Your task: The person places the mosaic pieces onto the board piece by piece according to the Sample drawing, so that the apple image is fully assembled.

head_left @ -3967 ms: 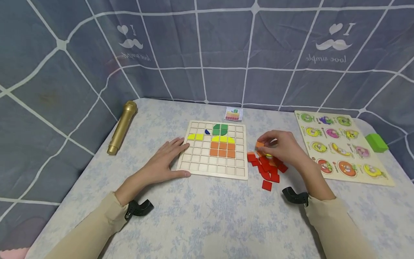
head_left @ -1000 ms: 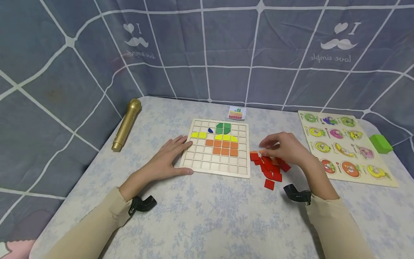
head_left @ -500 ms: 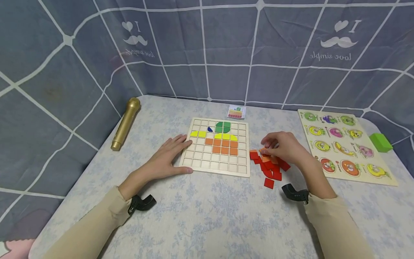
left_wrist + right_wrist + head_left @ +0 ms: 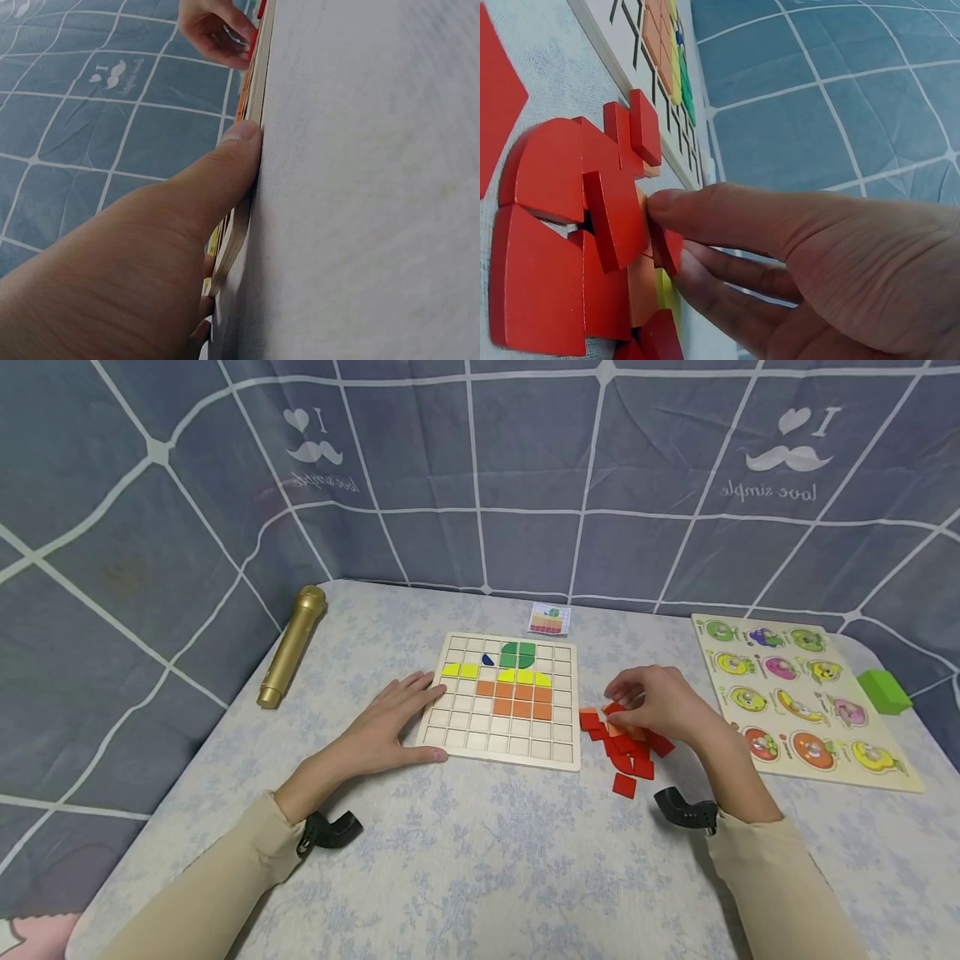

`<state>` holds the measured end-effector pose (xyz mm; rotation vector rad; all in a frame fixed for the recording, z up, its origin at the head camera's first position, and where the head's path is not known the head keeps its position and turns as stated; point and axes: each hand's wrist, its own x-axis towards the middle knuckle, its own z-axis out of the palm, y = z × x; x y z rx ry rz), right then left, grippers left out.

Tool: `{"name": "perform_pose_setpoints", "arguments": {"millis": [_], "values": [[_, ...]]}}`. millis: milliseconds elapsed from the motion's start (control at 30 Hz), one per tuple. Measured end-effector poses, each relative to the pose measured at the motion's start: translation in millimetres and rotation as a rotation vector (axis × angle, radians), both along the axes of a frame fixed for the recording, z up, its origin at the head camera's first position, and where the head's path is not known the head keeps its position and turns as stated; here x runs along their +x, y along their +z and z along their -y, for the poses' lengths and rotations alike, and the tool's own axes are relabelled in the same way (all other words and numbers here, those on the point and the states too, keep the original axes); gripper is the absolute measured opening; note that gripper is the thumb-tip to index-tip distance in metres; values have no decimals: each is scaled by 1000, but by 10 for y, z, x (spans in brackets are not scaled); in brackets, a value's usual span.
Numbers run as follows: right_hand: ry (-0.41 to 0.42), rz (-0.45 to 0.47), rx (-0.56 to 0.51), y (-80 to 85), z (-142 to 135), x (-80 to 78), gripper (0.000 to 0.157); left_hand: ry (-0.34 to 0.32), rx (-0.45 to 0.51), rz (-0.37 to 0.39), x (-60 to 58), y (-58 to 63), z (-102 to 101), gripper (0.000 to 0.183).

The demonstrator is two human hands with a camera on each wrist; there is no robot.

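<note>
My left hand (image 4: 393, 725) lies along the left edge of a wooden grid board (image 4: 457, 739), fingers extended, the thumb at its near corner. In the left wrist view the thumb (image 4: 240, 135) touches the board's side. Green, yellow, orange and blue tiles sit in the board's squares; one row shows orange tiles (image 4: 522, 692). My right hand (image 4: 660, 703) is over the pile of loose tiles (image 4: 619, 746) to the board's right. Its thumb and fingers pinch a red tile (image 4: 666, 247). Orange and yellow pieces show under the red ones.
A small picture card (image 4: 549, 619) lies behind the board. To the right are a fruit puzzle board (image 4: 806, 702) and a green block (image 4: 883, 692). A gold microphone (image 4: 292, 647) lies at the left table edge. A tiled-pattern cloth (image 4: 525, 468) hangs behind.
Since the oldest frame, an orange tile has been added at the left of the board's upper orange row. My right hand is back at the pile, now with a red tile. My left hand stays put.
</note>
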<state>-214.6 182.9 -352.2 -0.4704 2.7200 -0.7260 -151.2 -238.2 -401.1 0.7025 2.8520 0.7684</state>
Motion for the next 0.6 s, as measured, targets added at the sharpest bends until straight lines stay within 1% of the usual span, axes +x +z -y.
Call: {"name": "perform_pose_setpoints", "arguments": {"millis": [133,333,433,600], "values": [[-7,-29,-13,-10,11,4,29,1,-1,-1,2,-3,1,102],[-24,-61,-70,3,117,44,31,-1,-3,-4,-1,-1,0,102],[14,-68,-113,-9,236,77,31,-1,-3,-5,0,2,1,102],[112,-85,-158,-53,446,155,30,2,6,7,7,12,-10,102]]}}
